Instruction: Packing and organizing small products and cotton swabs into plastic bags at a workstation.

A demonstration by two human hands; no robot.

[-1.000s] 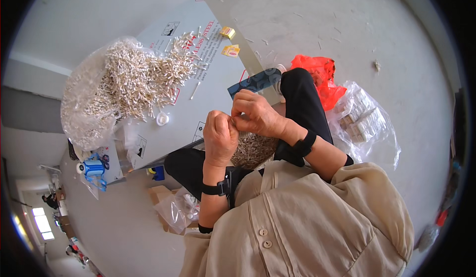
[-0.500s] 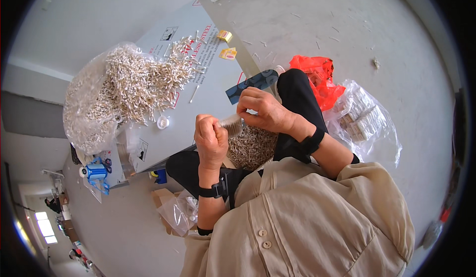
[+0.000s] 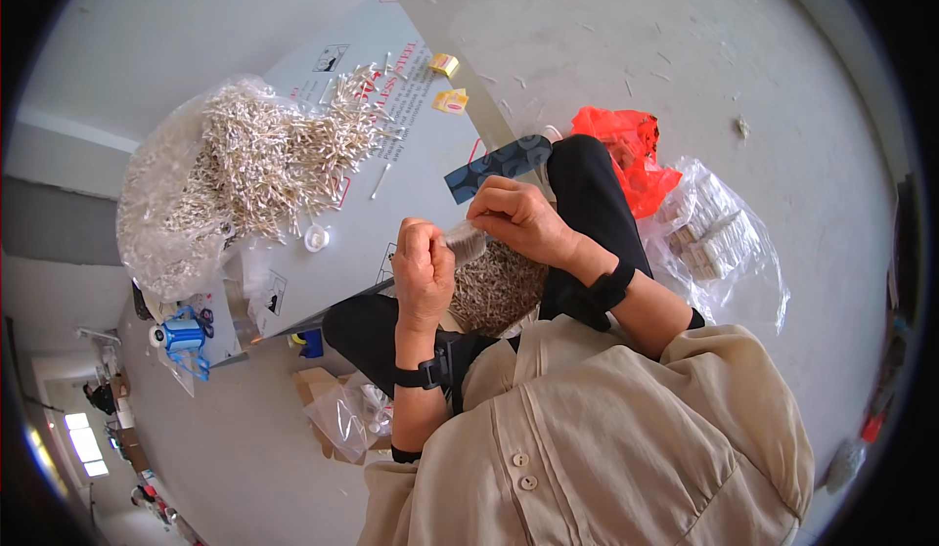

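Note:
Between my two hands is a small transparent bag of cotton swabs (image 3: 467, 244). My left hand (image 3: 424, 270) is closed on one side of its top edge, and my right hand (image 3: 525, 220) pinches the other side. Just below, between my knees, a container holds many loose cotton swabs (image 3: 497, 292); my hands and legs hide much of its rim. A large heap of swabs (image 3: 259, 150) spills from a big plastic bag (image 3: 161, 228) onto the table (image 3: 416, 145).
Two small yellow boxes (image 3: 450, 101), a dark blue patterned strip (image 3: 497, 168) and a white round lid (image 3: 316, 238) lie on the table. A red bag (image 3: 626, 155) and a bag of packed swabs (image 3: 719, 233) are at right. Below the table is a cardboard box (image 3: 318, 385).
Both hands have shifted slightly, the left a little upward and to the right, and the small bag between them has tilted. My grip on it stays the same.

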